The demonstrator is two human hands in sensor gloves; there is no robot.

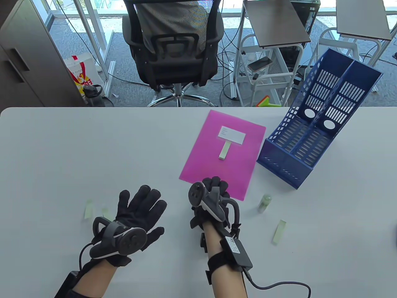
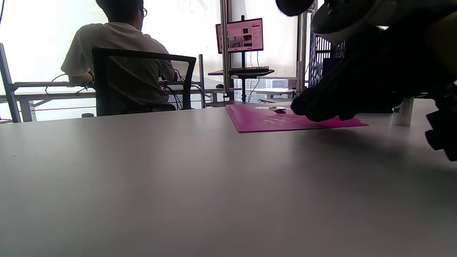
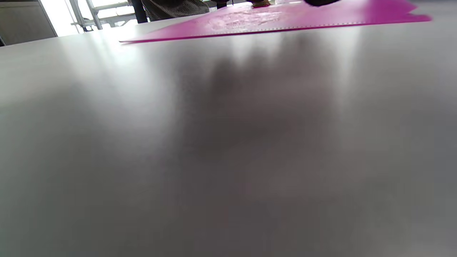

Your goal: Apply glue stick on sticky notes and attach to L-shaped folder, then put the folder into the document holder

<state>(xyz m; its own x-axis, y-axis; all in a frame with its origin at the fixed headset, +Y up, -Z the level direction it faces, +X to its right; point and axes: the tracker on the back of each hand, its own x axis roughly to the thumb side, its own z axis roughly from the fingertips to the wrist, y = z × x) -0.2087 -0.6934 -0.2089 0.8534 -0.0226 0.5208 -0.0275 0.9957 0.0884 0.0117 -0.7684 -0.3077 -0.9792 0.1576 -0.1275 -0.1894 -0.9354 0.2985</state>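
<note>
The pink L-shaped folder (image 1: 217,164) lies flat mid-table, carrying a white label (image 1: 231,134) and a pale green sticky note (image 1: 224,151) just below it. My right hand (image 1: 217,184) arches over the folder's near edge, its fingertips (image 2: 314,109) resting on the pink sheet (image 2: 282,123); I cannot see the thumb. My left hand (image 1: 142,200) lies spread and flat on the table, left of the folder, holding nothing. The glue stick (image 1: 264,203) stands to the right of my right hand. The blue document holder (image 1: 310,133) sits at the folder's right. The right wrist view shows the folder (image 3: 285,18) flat.
Loose green sticky notes lie near my left hand (image 1: 88,212) and at the near right (image 1: 279,232). Beyond the table's far edge stand an office chair (image 1: 173,40) with a person seated, a cabinet (image 1: 28,62) and a white cart (image 1: 273,62).
</note>
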